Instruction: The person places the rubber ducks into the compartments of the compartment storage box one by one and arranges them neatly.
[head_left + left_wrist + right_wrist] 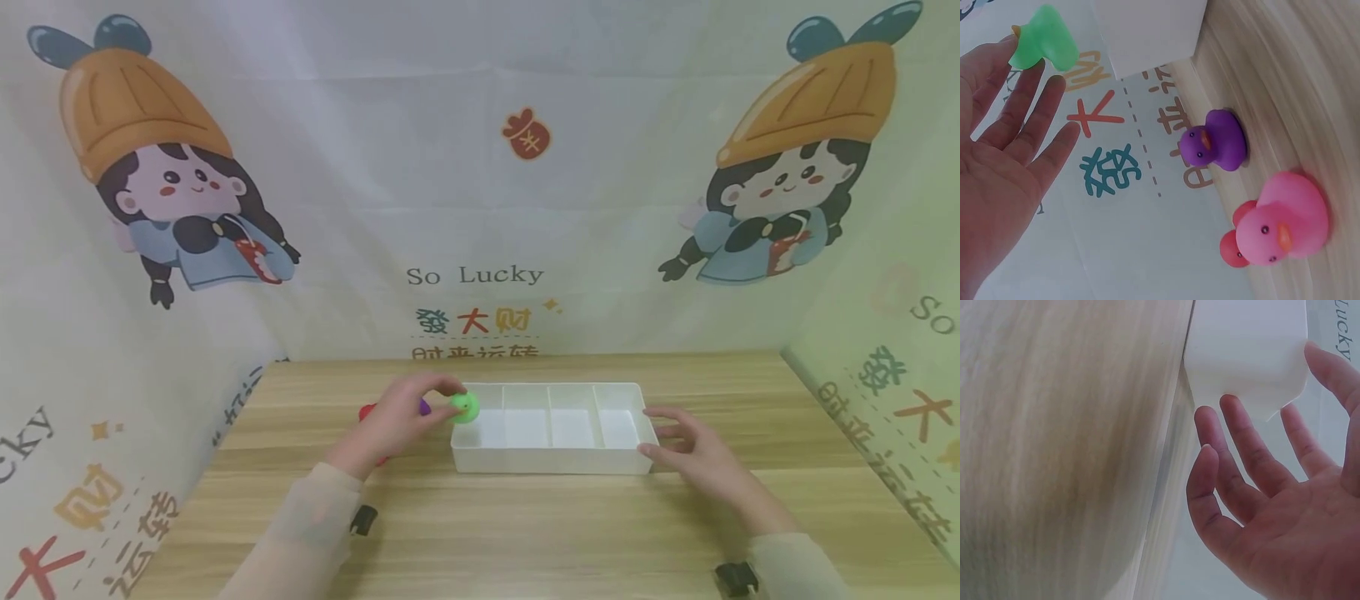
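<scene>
My left hand (401, 412) pinches a small green rubber duck (466, 407) between thumb and fingertips, over the left end compartment of a white divided box (551, 461). In the left wrist view the green duck (1047, 40) shows its orange beak, and the other fingers of that hand (1007, 169) spread loosely. My right hand (693, 454) rests at the box's right end, thumb by the near corner and index finger by the rim. From the right wrist, the relaxed fingers of this hand (1272, 500) touch the box's end wall (1244, 369).
Left of the box, partly behind my left hand, stand a purple duck (1219, 140), a larger pink duck (1291, 215) and a red duck (1232, 250) behind the pink one. The wooden table (540, 533) ends against a printed cloth backdrop (480, 208).
</scene>
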Available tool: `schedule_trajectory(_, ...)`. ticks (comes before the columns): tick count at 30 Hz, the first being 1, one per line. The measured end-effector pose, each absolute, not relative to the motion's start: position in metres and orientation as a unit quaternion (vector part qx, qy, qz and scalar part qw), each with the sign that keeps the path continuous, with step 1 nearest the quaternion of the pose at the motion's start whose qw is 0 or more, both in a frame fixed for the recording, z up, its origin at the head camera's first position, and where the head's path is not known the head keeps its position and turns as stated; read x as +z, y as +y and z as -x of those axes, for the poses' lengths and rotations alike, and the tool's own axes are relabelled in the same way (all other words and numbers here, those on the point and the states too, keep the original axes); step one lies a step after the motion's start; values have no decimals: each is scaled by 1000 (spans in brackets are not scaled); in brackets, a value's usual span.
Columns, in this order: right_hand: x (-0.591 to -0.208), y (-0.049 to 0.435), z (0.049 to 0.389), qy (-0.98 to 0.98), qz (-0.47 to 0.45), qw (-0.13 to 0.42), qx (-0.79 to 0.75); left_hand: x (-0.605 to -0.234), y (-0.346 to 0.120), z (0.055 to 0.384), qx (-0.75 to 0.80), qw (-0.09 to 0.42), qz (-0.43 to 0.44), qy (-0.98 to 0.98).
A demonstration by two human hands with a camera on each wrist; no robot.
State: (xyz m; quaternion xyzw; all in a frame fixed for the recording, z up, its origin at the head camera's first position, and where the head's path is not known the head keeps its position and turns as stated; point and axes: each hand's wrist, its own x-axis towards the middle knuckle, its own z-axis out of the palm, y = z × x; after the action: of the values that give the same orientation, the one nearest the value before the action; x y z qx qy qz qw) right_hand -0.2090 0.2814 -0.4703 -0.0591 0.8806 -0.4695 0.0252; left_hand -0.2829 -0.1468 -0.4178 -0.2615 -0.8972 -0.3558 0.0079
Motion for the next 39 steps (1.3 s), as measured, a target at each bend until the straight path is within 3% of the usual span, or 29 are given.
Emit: schedule_trajectory(39, -468, 281, 209, 876, 46, 41, -479, -419, -95, 287, -331, 8, 332, -883)
